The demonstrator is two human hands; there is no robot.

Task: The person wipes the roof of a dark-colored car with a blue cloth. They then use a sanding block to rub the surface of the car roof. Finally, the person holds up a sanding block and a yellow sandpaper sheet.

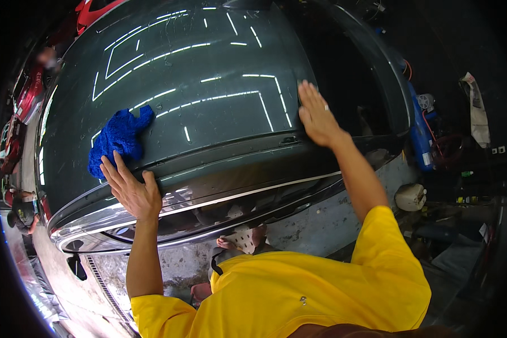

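A dark, glossy car roof (219,118) stretches out in front of me, with strips of light mirrored in it and small wet-looking marks. My left hand (130,188) rests at the roof's near edge, fingers spread, its fingertips at the lower edge of a crumpled blue microfiber cloth (118,139). The cloth lies bunched on the roof and is not gripped. Further right, my right hand (319,115) lies with fingers stretched out beside the border between the roof and the black rear glass (349,73). A ring shows on one finger; nothing is held in it.
The car's side drops away just below my hands, above a grey concrete floor (180,270). At the right stand a blue cylinder tank (421,132), a whitish jug (410,197) and a hanging pale cloth (477,112). Red cars (30,93) and a person (23,214) are at the left.
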